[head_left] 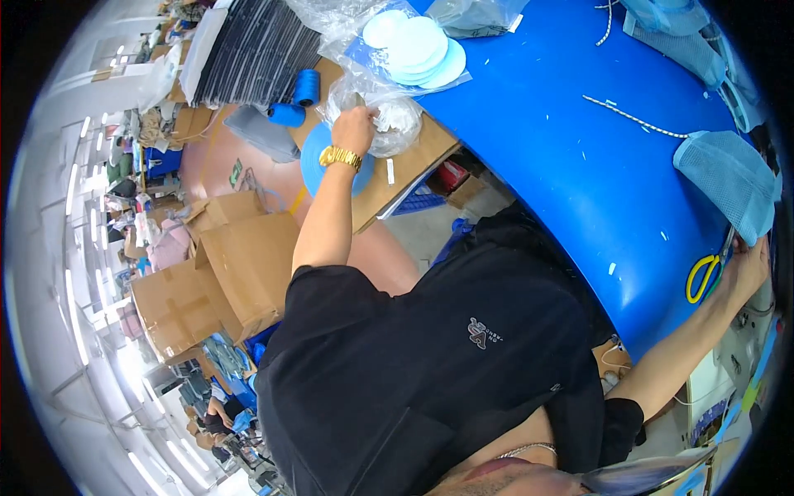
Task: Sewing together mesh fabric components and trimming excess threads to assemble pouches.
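the left hand (354, 128) is at 11 o'clock in the head view, fingers curled narrow on a clear plastic bag (399, 128), apparently gripping its crumpled edge. a gold watch (341, 157) sits on that wrist. the bag lies over a brown tabletop (407, 176), and a flat blue roll (314, 157) shows behind the left wrist and forearm, between 10 and 11 o'clock. two spools of blue thread (296, 101) are just beyond the hand toward 11 o'clock, with a pile of dark sheets (252, 58) farther out the same way.

the right hand (751, 266) is at 3 o'clock, close to the rim of the view, by the lower end of a blue mesh pouch (721, 178). its fingers are partly hidden, so i cannot tell whether it is wide or closed, or what it holds. scissors (716, 262) with a yellow handle loop are just beside it on its 9 o'clock side, tips toward the pouch. a striped cord (635, 117) runs from the pouch toward 10 o'clock across the blue table (562, 140).

more mesh pouches (682, 51) lie at 2 o'clock. a heap of pale blue discs (422, 51) rests on clear plastic at 12 o'clock. an open cardboard box (252, 269) stands at 9 o'clock.
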Available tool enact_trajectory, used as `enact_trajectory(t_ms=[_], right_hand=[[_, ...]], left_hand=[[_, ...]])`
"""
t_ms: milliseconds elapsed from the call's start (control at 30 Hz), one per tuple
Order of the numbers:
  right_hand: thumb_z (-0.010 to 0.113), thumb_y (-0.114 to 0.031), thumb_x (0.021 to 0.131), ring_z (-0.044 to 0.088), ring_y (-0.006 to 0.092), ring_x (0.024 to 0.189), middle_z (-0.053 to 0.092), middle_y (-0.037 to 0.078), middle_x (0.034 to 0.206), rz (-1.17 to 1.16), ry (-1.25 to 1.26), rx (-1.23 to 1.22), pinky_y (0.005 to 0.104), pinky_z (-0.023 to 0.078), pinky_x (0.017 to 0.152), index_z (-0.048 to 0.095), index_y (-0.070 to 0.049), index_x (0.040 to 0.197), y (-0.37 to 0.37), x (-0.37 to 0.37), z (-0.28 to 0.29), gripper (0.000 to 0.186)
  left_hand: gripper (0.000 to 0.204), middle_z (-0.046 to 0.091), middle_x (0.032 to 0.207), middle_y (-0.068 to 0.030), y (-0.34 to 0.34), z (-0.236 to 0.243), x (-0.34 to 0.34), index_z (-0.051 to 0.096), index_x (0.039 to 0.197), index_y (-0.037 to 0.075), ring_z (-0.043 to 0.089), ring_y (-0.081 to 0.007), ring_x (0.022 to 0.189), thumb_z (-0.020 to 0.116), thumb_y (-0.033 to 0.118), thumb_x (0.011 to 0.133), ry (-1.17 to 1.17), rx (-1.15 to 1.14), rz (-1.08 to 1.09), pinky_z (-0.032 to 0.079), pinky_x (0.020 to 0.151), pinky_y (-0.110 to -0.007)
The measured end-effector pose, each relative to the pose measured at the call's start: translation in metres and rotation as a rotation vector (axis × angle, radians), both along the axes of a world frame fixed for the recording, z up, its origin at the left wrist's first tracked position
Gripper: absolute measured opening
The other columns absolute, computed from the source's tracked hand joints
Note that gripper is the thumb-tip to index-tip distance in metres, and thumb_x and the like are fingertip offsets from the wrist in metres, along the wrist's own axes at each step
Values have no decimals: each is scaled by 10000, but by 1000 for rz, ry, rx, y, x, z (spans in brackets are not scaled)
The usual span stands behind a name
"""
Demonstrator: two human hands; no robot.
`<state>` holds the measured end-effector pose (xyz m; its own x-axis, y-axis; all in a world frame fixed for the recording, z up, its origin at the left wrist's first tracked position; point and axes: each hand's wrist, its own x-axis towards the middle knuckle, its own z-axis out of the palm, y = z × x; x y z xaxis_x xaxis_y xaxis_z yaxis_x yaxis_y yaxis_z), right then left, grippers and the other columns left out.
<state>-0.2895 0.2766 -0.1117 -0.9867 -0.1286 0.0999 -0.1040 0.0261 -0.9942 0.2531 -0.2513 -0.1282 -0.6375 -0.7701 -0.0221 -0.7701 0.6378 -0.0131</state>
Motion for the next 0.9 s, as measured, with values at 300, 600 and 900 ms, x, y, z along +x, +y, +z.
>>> enact_trajectory(t_ms=[300,600,900], right_hand=[[607,-181,967,619,128,733,685,83,898,-33,-59,-13,235,454,602,599,51,1167,-5,0,4,307],[589,-196,979,628,134,750,674,85,889,36,-108,-69,226,462,616,565,53,1182,-15,34,24,323],[599,-233,977,629,123,798,669,97,952,50,-89,-39,229,468,655,589,44,1171,-23,71,42,338]], left_hand=[[174,721,895,-85,-4,-52,9,712,904,103,638,-250,996,564,165,834,-297,-162,-80,467,801,-405],[141,702,808,-147,-12,-53,27,757,879,151,675,-314,797,630,194,837,86,-57,58,521,728,-430],[136,716,846,-137,0,-15,26,739,917,105,693,-295,784,668,151,811,299,26,117,543,718,-396]])
